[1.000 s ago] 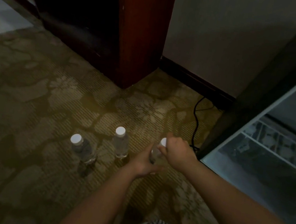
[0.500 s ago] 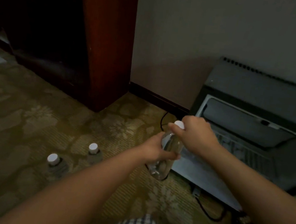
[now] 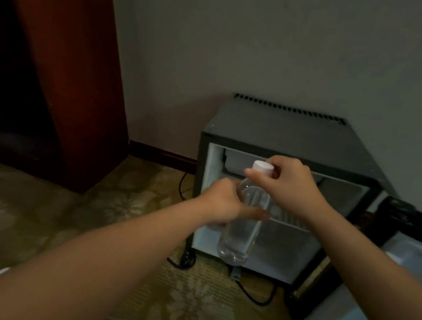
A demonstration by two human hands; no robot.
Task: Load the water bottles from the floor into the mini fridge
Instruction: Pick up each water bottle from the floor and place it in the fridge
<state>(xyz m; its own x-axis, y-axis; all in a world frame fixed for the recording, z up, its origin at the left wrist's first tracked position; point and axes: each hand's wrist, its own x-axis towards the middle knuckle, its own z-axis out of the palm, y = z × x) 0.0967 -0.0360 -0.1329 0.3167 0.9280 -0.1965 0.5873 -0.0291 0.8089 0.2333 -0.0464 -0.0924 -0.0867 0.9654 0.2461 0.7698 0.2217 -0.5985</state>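
Observation:
A clear water bottle (image 3: 239,235) with a white cap hangs upright in the air in front of the open mini fridge (image 3: 284,135). My left hand (image 3: 221,202) grips the bottle's body from the left. My right hand (image 3: 287,183) pinches its neck just under the cap. The fridge's white inside shows a wire shelf behind the bottle. Its door (image 3: 395,275) stands swung open at the right. A white cap of another bottle (image 3: 2,271) peeks out by my left forearm at the lower left; its body is hidden.
A black power cable (image 3: 252,295) runs over the patterned carpet under the fridge front. A dark red wooden cabinet (image 3: 64,55) stands to the left against the wall. Striped cloth on my legs shows at the bottom edge.
Both hands lifted the bottle off the carpet and carried it right and up to the fridge opening. The view swung right, so the two other bottles left the frame.

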